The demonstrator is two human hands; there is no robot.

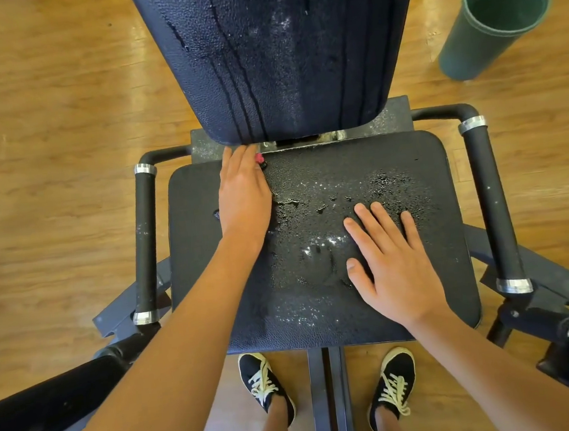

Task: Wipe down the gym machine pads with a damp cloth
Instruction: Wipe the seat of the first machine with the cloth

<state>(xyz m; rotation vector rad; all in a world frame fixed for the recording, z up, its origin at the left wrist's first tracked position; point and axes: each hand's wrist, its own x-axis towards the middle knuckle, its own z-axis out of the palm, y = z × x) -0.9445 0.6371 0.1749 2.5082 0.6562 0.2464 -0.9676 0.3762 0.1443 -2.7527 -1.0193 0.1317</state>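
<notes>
Pressing the right grip (394, 264) flat on the seat pad (320, 322), fingers straight and spread wide, holding nothing. Laying the left grip (244, 191) palm down on the same pad, farther back and across from the right grip, fingertips reaching the lower edge of the back pad (279, 54). Showing a small pink and black bit (260, 159) just beside those fingertips, and a dark scrap peeking out at the outer edge of the palm. Cannot tell whether either is the cloth, nor whether the left grip is holding anything beneath it.

Lying wet between the two grips: beads and small pools of water glinting across the black pebbled seat. Running down the back pad, beyond the left grip, in long dark streaks.

Flanking the seat, well outside each grip: a left handle (146, 241) out past the left grip and a right handle (493, 204) out past the right grip, both black and capped with silver rings.

Spreading under everything: a glossy wooden floor (44, 116). Standing on it far beyond the right grip and off to its right: a green bin (493, 21).

Standing nearer than both grips, on either side of the machine's dark centre post (330, 400): a left shoe (265, 385) and a right shoe (392, 384), dark with pale laces.
</notes>
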